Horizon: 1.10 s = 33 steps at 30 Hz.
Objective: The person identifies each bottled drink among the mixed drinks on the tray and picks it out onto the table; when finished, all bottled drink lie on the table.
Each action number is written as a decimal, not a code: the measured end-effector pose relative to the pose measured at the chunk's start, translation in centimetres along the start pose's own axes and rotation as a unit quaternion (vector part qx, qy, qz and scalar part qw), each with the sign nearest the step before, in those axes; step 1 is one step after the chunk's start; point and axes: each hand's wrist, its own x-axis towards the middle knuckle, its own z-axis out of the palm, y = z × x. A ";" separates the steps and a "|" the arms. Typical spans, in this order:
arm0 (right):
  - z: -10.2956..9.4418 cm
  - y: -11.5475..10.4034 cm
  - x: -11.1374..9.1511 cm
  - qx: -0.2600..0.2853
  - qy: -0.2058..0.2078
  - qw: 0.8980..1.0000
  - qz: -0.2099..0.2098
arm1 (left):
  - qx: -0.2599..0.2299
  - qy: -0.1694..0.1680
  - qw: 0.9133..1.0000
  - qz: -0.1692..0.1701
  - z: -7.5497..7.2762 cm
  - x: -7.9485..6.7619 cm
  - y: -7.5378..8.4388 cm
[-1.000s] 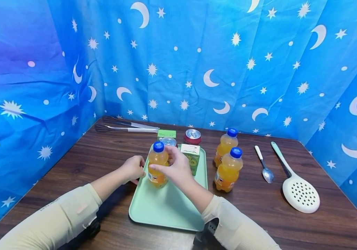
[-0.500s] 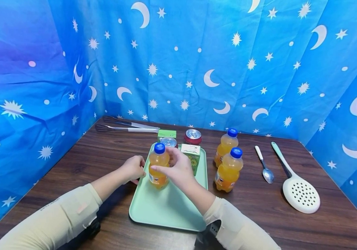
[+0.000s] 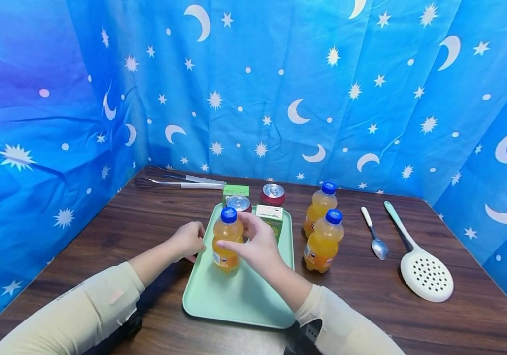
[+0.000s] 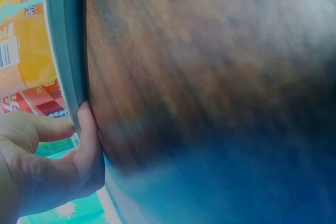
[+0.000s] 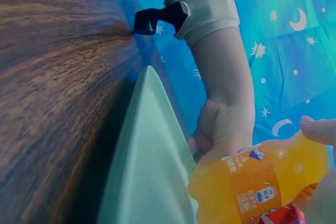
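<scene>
My right hand grips a bottle of orange soda with a blue cap, thumb on the near side and fingers behind it. The bottle stands upright over the left part of a pale green tray; in the right wrist view its base is close to the tray surface. At the tray's left edge, my left hand pinches the rim between thumb and fingers, as the left wrist view shows. Behind the bottle are a drink can and a green drink carton, partly hidden by the right hand.
Two more orange soda bottles stand right of the tray. Farther right lie a spoon and a white skimmer. Beyond the tray are a red can and a green box. Long-handled whisks lie at the back left.
My right hand has shifted the orange soda bottle slightly to the right and nearer to me. My left hand keeps its place on the tray rim.
</scene>
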 end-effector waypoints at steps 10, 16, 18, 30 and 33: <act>-1.3 -1.0 -1.0 0.025 0.006 1.000 0.015 | -0.015 -0.009 1.000 0.019 -0.1 0.0 -0.5; -1.8 -1.6 -1.6 0.031 0.005 0.999 0.015 | -0.015 -0.012 1.000 0.018 -0.1 0.1 -0.4; -2.1 -1.8 -1.8 0.040 0.002 0.999 0.009 | -0.012 -0.013 1.000 0.020 -0.1 0.1 -0.4; -3.7 -2.2 -3.1 0.035 -0.002 0.999 -0.036 | -0.016 -0.017 0.999 0.024 -0.2 0.3 -0.6; -4.2 -2.3 -3.4 0.044 -0.009 0.998 -0.040 | -0.015 -0.017 1.000 0.020 -0.1 0.3 -0.6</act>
